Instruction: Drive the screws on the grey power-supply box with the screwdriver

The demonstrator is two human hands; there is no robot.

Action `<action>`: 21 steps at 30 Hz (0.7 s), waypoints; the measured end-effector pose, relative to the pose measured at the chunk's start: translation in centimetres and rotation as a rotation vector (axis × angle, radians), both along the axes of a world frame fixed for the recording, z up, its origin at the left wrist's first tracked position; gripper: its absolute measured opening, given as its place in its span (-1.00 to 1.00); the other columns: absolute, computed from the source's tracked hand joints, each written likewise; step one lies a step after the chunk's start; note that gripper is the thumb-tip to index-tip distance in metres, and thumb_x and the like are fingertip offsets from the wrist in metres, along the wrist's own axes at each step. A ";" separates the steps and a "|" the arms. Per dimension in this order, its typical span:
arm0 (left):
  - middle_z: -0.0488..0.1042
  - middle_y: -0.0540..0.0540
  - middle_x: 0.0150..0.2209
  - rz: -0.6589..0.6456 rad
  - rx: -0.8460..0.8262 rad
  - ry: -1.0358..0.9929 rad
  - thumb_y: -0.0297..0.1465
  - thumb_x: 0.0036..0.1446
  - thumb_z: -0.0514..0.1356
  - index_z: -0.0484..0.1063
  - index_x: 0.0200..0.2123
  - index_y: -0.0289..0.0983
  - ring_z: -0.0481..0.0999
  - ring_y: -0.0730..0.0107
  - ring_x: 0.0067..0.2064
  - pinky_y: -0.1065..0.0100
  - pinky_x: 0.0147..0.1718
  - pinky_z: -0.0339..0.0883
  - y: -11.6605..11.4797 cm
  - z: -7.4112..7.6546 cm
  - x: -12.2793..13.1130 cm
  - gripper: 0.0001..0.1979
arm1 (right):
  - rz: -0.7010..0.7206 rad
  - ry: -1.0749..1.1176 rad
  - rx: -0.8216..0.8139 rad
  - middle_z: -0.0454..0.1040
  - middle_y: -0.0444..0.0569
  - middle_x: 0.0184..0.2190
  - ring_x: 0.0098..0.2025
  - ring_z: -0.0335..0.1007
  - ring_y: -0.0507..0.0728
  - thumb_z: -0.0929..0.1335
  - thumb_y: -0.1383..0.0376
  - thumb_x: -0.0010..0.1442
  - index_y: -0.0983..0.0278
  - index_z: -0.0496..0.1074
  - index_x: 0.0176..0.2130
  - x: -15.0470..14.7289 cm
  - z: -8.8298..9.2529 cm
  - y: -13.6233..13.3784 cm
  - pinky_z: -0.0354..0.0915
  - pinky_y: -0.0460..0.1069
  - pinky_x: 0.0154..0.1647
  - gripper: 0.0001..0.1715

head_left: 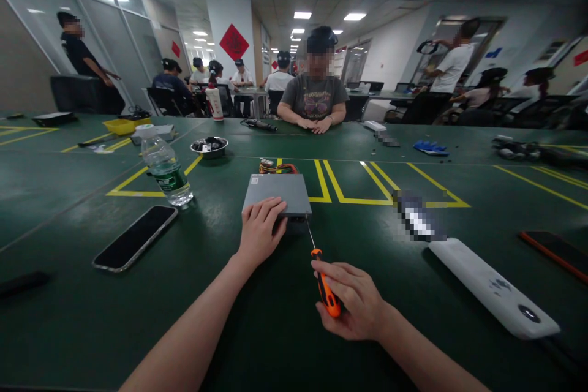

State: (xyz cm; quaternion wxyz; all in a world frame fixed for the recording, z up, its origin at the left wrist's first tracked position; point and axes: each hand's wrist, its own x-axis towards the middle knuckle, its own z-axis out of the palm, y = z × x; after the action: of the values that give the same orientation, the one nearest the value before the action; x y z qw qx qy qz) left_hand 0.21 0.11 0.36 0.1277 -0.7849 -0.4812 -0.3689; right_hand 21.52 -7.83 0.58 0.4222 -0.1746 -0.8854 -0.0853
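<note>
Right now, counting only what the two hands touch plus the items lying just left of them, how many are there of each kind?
Grey metal box, under left hand: 1
Screwdriver, in right hand: 1
Water bottle: 1
Black phone: 1
Total: 4

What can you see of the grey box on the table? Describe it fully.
The box is flat, rectangular and grey, metal by its look, with a small pale mark near its far left corner. It lies flat on the green table. Coloured wires stick out behind it. The left hand rests on its near left top, fingers flat. The screwdriver, gripped in the right hand, points its thin tip at the near face's right end; contact cannot be told.
</note>
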 end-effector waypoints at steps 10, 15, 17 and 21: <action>0.41 -0.10 0.02 -0.014 0.015 0.002 -0.38 0.16 0.10 0.31 -0.01 -0.14 0.33 0.21 0.06 0.14 -0.02 0.07 0.1 0.1 -0.1 -0.69 | -0.061 -0.264 -0.024 0.41 0.26 -0.09 -0.17 0.43 0.18 0.25 0.21 0.21 0.34 0.25 -0.02 -0.9 1.0 -0.8 0.37 0.04 -0.22 -0.63; 0.41 -0.08 0.02 -0.015 0.022 0.010 -0.37 0.17 0.09 0.31 -0.01 -0.13 0.33 0.22 0.06 0.14 -0.02 0.06 0.2 0.0 -0.2 -0.70 | -0.036 -0.192 0.065 0.48 0.20 -0.21 -0.40 0.42 0.08 0.29 0.22 0.20 0.34 0.32 -0.22 -0.8 0.4 -0.5 0.36 -0.01 -0.35 -0.78; 0.41 -0.08 0.03 -0.019 0.021 0.016 -0.36 0.17 0.09 0.31 0.00 -0.13 0.33 0.22 0.06 0.14 -0.03 0.06 0.3 0.0 -0.3 -0.70 | -0.028 -0.146 0.077 0.49 0.18 -0.23 -0.42 0.42 0.06 0.30 0.26 0.19 0.32 0.29 -0.29 -0.7 -0.1 -0.3 0.36 -0.02 -0.36 -0.85; 0.40 -0.07 0.03 -0.018 0.022 0.021 -0.36 0.17 0.09 0.30 0.00 -0.13 0.33 0.22 0.06 0.14 -0.02 0.05 0.3 -0.1 -0.4 -0.70 | -0.033 -0.167 0.017 0.49 0.20 -0.23 -0.33 0.46 0.11 0.27 0.13 0.22 0.36 0.29 -0.24 -0.6 -0.3 -0.4 0.38 0.01 -0.28 -0.70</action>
State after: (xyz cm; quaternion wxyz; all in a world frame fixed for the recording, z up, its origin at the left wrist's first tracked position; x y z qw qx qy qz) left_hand -0.16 0.45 0.23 0.1380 -0.7915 -0.4686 -0.3672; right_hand 20.88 -8.18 0.31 0.3469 -0.1780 -0.9137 -0.1142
